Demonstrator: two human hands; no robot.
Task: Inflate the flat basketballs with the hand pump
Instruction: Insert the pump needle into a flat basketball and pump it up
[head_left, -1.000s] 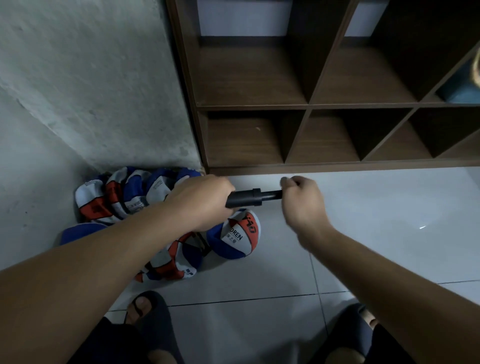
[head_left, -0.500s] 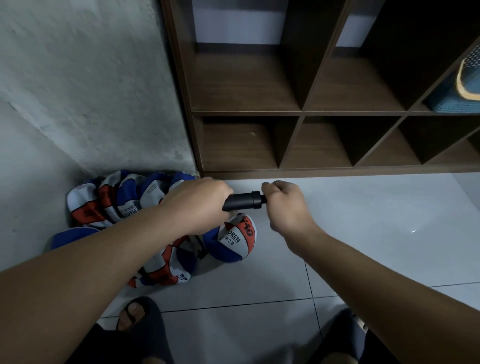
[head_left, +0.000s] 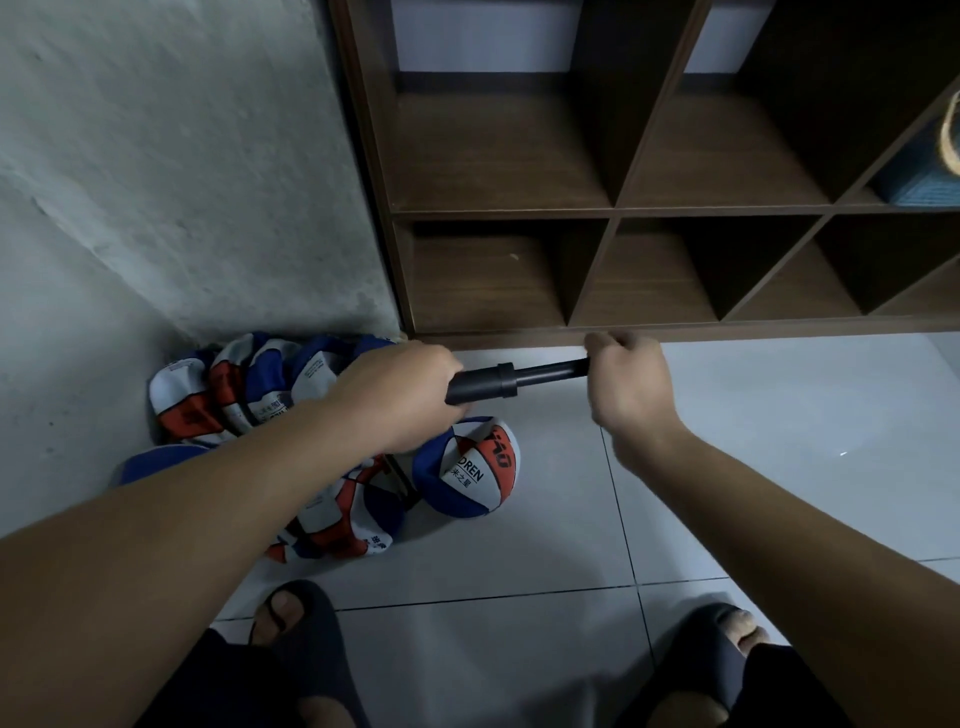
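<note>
Head view: left hand (head_left: 400, 395) wrapped round black hand pump (head_left: 480, 384) barrel, right hand (head_left: 628, 384) gripping handle end, rod pulled partway out. Pump held level above floor (head_left: 727, 519). Flat basketballs (head_left: 249, 395) piled in left corner by wall; rounder one (head_left: 467, 467) just under pump. Wooden cubby shelf (head_left: 613, 213) far side.

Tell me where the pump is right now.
The pump is mid-frame in the head view, level above the floor between the left hand and right hand, over the basketballs.
</note>
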